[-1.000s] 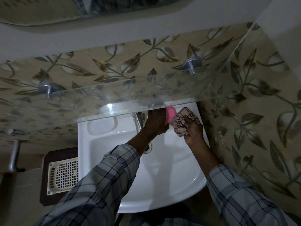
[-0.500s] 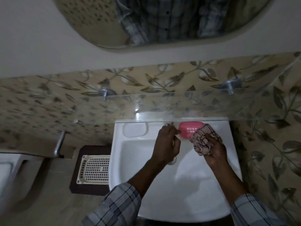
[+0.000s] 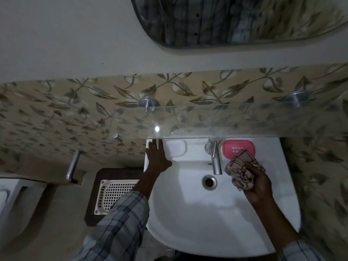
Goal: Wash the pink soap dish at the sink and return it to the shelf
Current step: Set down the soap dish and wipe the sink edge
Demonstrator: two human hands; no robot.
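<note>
1. your left hand (image 3: pixel 157 159) lies flat on the back left corner of the sink (image 3: pixel 216 219), fingers straight and together, holding nothing. it sits just beside the shallow rounded-rectangle soap recess (image 3: pixel 177 147) moulded into the ledge.
2. your right hand (image 3: pixel 259 185) is curled tightly round a crumpled cloth (image 3: pixel 241 170). the cloth is pale and soft, with dark line markings, and is bunched into a lump over the right side of the basin.
3. the pink soap dish (image 3: pixel 238 148) rests on the sink's back ledge, right of the tap (image 3: pixel 215 159), just under the front edge of the glass shelf (image 3: pixel 244 121). it is a rounded rectangle of smooth plastic with rows of small slots in its middle. neither hand holds it. the cloth's top corner overlaps its near edge in view; you cannot tell whether they touch.
4. the sink is glossy white ceramic with a rounded front and a round metal drain (image 3: pixel 209 182). the tap is a plain steel tube.
5. the shelf is clear glass on two round metal brackets (image 3: pixel 147 103), fixed to glossy beige tiles (image 3: pixel 75 113) with a leaf pattern.
6. a cream plastic grid tray (image 3: pixel 114 194) lies on a dark mat (image 3: pixel 98 178) on the floor, left of the sink.
</note>
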